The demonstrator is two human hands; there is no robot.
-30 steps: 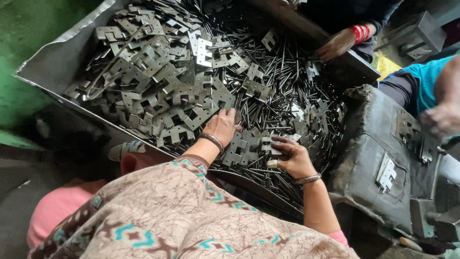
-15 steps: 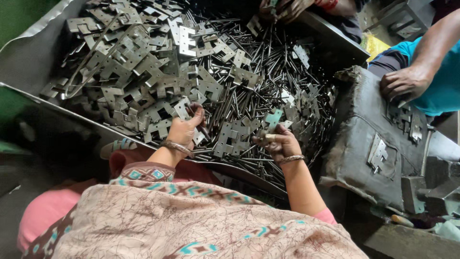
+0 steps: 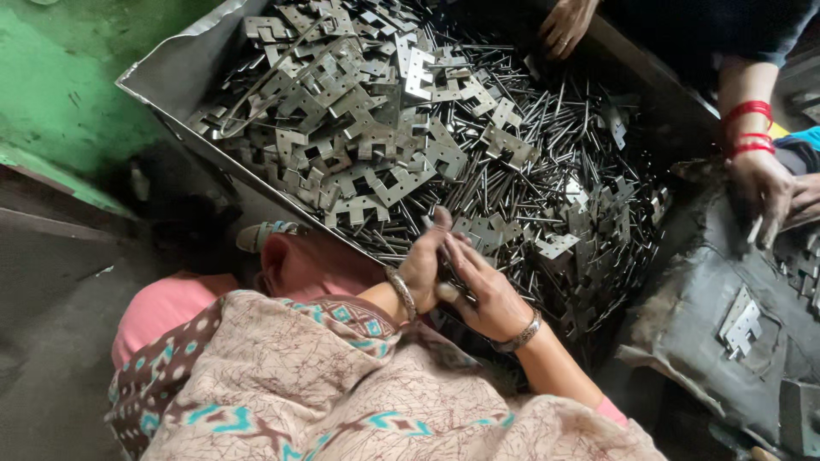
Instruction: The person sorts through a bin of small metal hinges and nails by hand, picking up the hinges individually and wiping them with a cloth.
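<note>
A large grey metal tray (image 3: 167,78) holds a heap of notched flat metal plates (image 3: 359,128) and thin steel pins (image 3: 547,145). My left hand (image 3: 424,266) and my right hand (image 3: 485,292) meet at the tray's near edge, fingers curled and pressed against each other. Each wrist carries a metal bangle. Whatever sits between the two hands is covered by the fingers. My left thumb points up over the pins. A patterned beige shawl (image 3: 342,393) covers my arms below.
Another person's hand (image 3: 564,26) reaches into the tray at the top. A second person's hand with red bangles (image 3: 763,192) rests on a dark, greasy metal machine block (image 3: 726,324) at the right. A green painted surface (image 3: 68,94) lies to the left.
My left hand left the pile and came across to my right hand, which held a small plate; both now sit clasped together at the tray's near edge. The view shifted left.
</note>
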